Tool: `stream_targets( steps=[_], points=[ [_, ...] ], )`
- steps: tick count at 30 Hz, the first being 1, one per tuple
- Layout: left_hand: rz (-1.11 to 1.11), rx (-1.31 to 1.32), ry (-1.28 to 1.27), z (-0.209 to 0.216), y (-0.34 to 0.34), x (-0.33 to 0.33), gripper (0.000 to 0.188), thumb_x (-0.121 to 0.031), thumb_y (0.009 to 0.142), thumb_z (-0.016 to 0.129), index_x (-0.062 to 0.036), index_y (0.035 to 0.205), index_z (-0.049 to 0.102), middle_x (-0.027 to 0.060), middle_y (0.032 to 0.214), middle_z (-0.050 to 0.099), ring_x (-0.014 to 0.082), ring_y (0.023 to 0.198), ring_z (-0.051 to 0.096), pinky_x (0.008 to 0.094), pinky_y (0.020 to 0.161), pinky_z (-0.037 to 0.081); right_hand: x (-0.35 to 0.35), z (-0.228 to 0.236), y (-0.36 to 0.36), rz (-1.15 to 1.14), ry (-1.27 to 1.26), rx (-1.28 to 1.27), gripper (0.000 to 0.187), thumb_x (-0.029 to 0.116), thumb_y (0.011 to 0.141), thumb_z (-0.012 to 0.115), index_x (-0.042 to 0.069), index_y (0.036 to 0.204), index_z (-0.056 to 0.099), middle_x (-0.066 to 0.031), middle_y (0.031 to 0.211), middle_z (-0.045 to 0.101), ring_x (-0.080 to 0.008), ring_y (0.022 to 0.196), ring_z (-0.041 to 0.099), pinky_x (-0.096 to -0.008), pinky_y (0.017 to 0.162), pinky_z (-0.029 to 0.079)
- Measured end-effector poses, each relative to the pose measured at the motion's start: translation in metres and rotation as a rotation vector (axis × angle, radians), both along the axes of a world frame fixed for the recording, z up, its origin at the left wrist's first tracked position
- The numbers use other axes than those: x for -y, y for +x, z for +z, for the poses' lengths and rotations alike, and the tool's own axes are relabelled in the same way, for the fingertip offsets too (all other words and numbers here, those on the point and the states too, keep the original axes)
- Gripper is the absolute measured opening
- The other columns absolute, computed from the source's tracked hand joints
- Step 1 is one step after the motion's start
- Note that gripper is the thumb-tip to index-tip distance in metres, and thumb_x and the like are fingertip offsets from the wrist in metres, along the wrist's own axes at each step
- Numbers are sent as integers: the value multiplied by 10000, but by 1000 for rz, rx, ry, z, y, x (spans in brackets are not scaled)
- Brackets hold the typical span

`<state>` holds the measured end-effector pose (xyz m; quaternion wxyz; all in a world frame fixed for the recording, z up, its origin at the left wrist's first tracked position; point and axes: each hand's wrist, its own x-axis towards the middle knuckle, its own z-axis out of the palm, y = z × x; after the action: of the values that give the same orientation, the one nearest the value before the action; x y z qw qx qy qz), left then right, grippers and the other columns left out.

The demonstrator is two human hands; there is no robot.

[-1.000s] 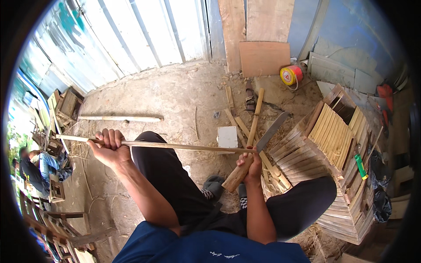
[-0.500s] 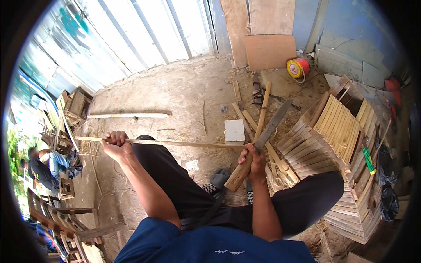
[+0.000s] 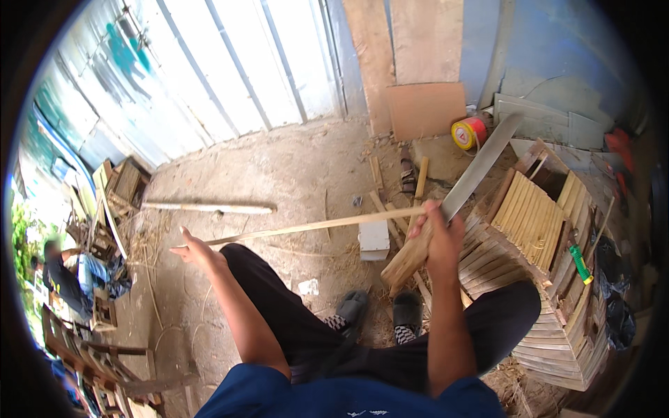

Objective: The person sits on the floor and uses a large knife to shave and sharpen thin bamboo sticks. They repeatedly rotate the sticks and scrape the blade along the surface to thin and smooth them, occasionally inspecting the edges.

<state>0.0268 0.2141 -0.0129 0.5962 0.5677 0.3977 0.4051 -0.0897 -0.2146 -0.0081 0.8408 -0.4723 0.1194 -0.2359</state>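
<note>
My right hand (image 3: 440, 237) is wrapped round the thick wooden handle of a machete (image 3: 484, 164), its broad blade angled up toward the far right. A long thin bamboo strip (image 3: 313, 224) stretches across in front of me. Its right end meets my right hand's fingers; I cannot tell whether they pinch it as well. At its other end, my left hand (image 3: 202, 252) is open, fingers extended to the left and thumb raised. The strip lies against or just behind that palm; exact contact is unclear.
Right of my knee stands a large slatted bamboo piece (image 3: 533, 216) with a green-handled tool (image 3: 580, 265) on it. Cut strips and a white box (image 3: 374, 240) lie ahead. Farther off are a bamboo pole (image 3: 209, 207) and a red-yellow bucket (image 3: 468, 132). Another person (image 3: 66, 275) sits far left.
My left hand has opened from its grip on the strip. My right hand has moved up and right with the machete, and the strip's right end has risen with it.
</note>
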Motion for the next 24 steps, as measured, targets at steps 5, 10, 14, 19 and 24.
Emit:
stream_targets(
  steps=[5,10,14,19,24],
  points=[
    [-413,141,618,23,-2,74,524,-391,1072,477,-73,1488,471,232,1475,431,370,1367,429,484,1147,328,61,98,27,-66,-321,140,204,179,948,710,14,965,592,-56,664,571,-172,526,574,-324,501,489],
    [-1273,451,715,62,-26,191,330,-129,1044,489,-47,1343,603,165,1349,605,292,1277,561,409,1073,430,90,125,29,17,-455,168,225,199,938,733,8,886,628,-51,668,598,-157,528,595,-303,511,485],
    [-1735,492,911,88,-35,261,385,-133,1059,491,-54,1433,534,159,1375,597,271,1293,554,394,1045,476,92,107,26,60,-468,127,207,192,935,733,19,909,622,-48,662,588,-157,522,593,-305,494,481],
    [-1893,414,767,98,-26,316,403,-108,1064,486,-59,1463,513,129,1248,676,225,1171,629,355,1025,478,92,90,34,121,-436,110,215,191,956,710,9,880,625,-48,665,594,-157,530,596,-301,500,484],
    [-2062,394,651,101,-12,331,337,-81,1047,537,-23,1371,607,83,1006,722,150,925,672,322,880,546,89,91,41,197,-382,150,224,181,959,706,0,855,624,-45,667,599,-146,540,602,-301,493,481]
  ],
)
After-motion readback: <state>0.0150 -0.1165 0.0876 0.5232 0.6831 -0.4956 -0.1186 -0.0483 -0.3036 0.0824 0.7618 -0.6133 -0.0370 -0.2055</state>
